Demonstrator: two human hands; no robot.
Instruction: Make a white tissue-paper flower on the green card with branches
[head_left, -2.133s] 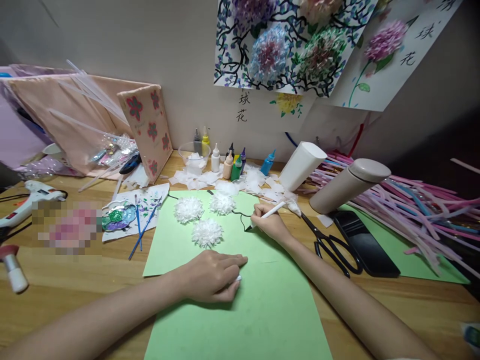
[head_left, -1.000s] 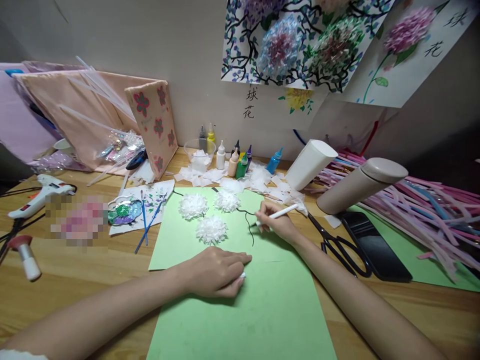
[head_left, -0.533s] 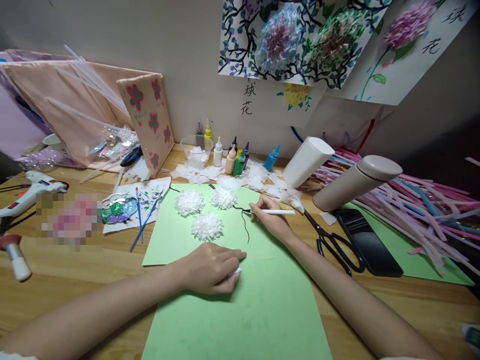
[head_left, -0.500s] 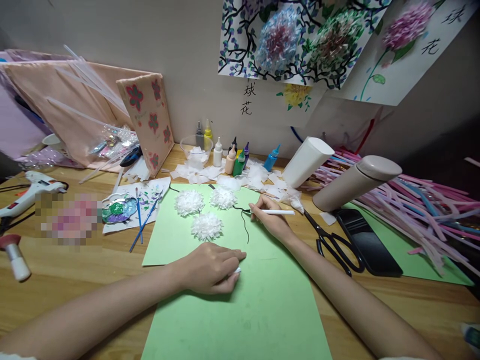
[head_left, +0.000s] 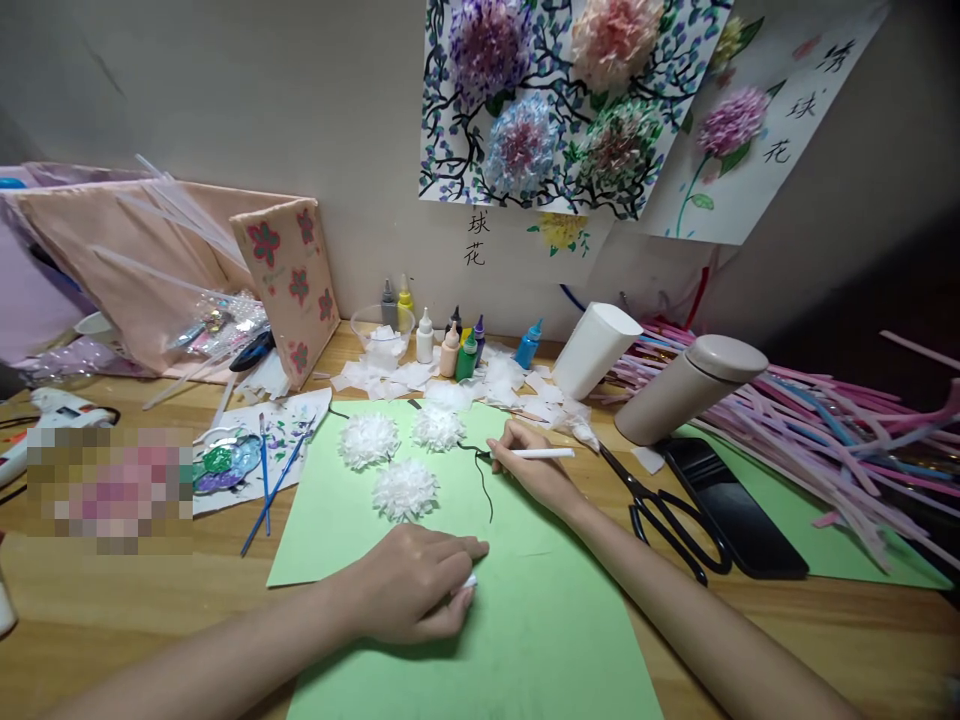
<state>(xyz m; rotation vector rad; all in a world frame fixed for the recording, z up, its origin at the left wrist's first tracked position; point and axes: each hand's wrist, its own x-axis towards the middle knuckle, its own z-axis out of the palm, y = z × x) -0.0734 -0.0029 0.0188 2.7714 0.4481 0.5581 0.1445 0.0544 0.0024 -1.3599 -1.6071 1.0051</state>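
Note:
My right hand [head_left: 529, 465] grips a white marker pen [head_left: 541, 453], its dark tip against the green paper [head_left: 555, 620] beside thin black branch lines [head_left: 486, 490]. Resting on the sheet lower down is my left hand [head_left: 420, 583]. Its thumb and fingers are closed around a small white piece [head_left: 470, 580] that looks like a pen cap, mostly hidden. Three fluffy white paper flowers sit on the upper part of the sheet: one on the left [head_left: 369, 440], one on the right [head_left: 439, 429] and one below them [head_left: 405, 490].
Behind the sheet lie white paper scraps [head_left: 390, 378] and several paint bottles [head_left: 466, 355]. Black scissors [head_left: 660, 505], a phone [head_left: 739, 510] and a tumbler [head_left: 690, 390] are on the right. Paintbrushes [head_left: 276, 485] and a paint palette [head_left: 229, 460] lie left, near a glue gun [head_left: 64, 415].
The view has tilted up, showing more of the wall pictures. My right hand and the pen tip have shifted slightly left along the black line. My left hand stays on the paper.

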